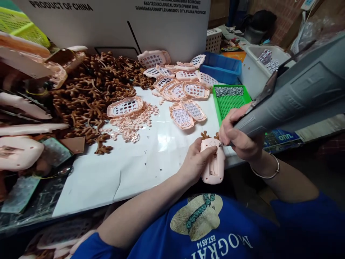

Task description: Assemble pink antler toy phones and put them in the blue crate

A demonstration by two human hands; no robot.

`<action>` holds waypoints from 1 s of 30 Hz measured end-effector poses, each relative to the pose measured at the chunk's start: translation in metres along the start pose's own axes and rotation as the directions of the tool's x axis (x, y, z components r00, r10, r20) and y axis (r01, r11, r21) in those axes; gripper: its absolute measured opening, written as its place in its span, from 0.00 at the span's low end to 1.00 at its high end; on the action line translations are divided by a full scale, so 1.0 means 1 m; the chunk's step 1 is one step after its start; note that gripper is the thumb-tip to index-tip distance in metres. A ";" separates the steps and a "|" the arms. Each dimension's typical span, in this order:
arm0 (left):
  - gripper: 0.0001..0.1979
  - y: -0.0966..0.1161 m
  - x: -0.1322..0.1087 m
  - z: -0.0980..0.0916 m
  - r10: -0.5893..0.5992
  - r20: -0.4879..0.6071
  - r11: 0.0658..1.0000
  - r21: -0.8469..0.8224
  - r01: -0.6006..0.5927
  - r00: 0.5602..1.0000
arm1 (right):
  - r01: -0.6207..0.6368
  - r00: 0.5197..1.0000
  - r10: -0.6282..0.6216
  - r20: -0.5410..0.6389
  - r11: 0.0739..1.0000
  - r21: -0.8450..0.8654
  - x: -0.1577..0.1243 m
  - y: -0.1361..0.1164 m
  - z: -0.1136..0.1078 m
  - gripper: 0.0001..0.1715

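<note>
Near the table's front edge, my left hand (194, 158) grips a pink plastic toy casing (215, 174) with its battery slot facing up. Brown antlers (205, 135) stick out of the casing's top. My right hand (239, 136) is wrapped round the front end of a large grey tool (291, 97), probably an electric screwdriver. The tool's thin tip meets the casing's upper right corner, by a screw hole. Just beyond my right hand sits a green tray (229, 102) with small silver screws (230, 91) at its far end.
Brown antler parts (91, 86) are heaped at the back left, beside small pink rings (129, 126). Pink shells (185, 84) with keypads lie mid-table. A blue bin (221, 68) and white bin (265, 59) stand at the back right; casings and circuit boards crowd the left.
</note>
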State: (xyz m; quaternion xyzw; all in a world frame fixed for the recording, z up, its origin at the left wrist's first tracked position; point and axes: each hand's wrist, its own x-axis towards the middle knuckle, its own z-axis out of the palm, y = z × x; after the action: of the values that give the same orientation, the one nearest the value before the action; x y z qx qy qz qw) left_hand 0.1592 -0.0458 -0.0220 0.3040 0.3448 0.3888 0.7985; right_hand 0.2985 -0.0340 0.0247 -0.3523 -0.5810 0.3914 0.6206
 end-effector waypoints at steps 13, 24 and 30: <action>0.17 0.012 -0.034 -0.010 -0.340 0.135 0.938 0.120 0.325 0.931 | 0.213 0.838 -0.361 -0.408 0.907 -0.364 0.053 0.013 -0.093 0.16; 0.22 0.013 -0.038 -0.017 -0.426 0.212 0.905 0.077 0.419 0.880 | 0.166 0.829 -0.341 -0.442 0.907 -0.388 0.057 0.048 -0.113 0.18; 0.24 0.021 -0.021 -0.015 -0.275 0.115 0.961 -0.007 0.278 0.954 | 0.216 0.824 -0.355 -0.442 0.917 -0.334 0.059 0.060 -0.121 0.18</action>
State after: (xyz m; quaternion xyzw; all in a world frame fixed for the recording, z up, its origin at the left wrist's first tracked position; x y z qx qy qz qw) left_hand 0.1290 -0.0494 -0.0084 0.2651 0.3338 0.2593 0.8666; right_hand 0.4152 0.0478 -0.0114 -0.4295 -0.4970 0.1073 0.7463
